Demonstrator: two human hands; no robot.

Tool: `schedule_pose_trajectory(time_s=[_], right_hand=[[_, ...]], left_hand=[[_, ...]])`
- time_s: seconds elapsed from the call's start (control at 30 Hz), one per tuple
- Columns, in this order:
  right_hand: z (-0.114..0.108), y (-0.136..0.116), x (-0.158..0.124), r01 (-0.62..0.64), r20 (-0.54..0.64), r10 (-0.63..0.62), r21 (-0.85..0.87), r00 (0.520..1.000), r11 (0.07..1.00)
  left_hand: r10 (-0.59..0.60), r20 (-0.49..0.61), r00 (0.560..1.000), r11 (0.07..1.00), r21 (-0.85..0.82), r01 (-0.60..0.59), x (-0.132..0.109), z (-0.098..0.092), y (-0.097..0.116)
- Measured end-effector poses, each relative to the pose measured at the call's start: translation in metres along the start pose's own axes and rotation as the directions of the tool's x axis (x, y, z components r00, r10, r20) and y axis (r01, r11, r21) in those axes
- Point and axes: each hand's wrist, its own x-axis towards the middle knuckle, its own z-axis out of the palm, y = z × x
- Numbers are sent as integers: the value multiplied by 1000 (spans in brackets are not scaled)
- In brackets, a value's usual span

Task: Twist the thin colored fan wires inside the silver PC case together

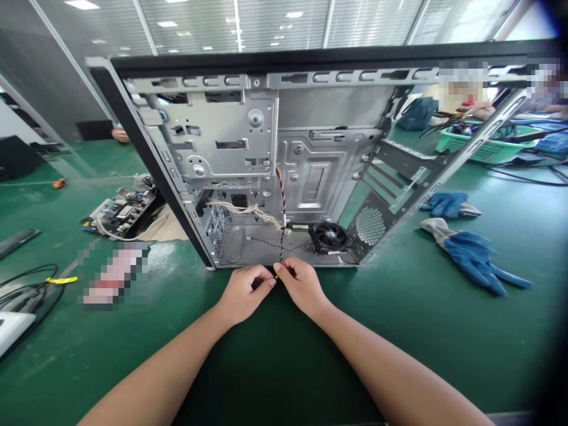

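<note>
An open computer case [190, 65] stands upright on the green table, its inside facing me. A twisted multicoloured cable [283, 195] runs down from the drive cage [226, 130] to the front edge of the case floor. There my right hand [304, 287] pinches it between thumb and fingers. My left hand [246, 293] meets it fingertip to fingertip, closed on the cable's lower end, mostly hidden by the fingers. Behind my hands, a black fan [329, 235] lies on the case floor, with a thin wire near it. A bundle of white cables [248, 210] hangs from the left wall.
Blue work gloves [473, 254] lie right of the case. Farther back is a green basket [488, 148] full of cables, near another person's hand. A circuit board [124, 207] rests at the left, with black cables [48, 290] and a pixelated pink item [116, 275] nearer me.
</note>
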Motion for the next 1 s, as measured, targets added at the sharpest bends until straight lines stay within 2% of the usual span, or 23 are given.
schedule_pose_trajectory(time_s=[0.17, 0.4, 0.7, 1.0], right_hand=[[0, 1, 0, 12, -12, -13, -19, 1000, 1000], [0, 1, 0, 62, 37, -61, -24, 997, 998], [0, 1, 0, 64, 85, -65, 19, 994, 998], [0, 0, 0, 12, -3, -12, 24, 1000, 1000]], left_hand=[[13, -9, 1000, 1000, 14, -13, 0, 0, 0], [5, 35, 999, 1000, 22, -6, 0, -1, 1], [-52, 68, 996, 997, -59, 56, 1, -2, 3], [-81, 12, 997, 992, -97, 81, 1, -2, 4]])
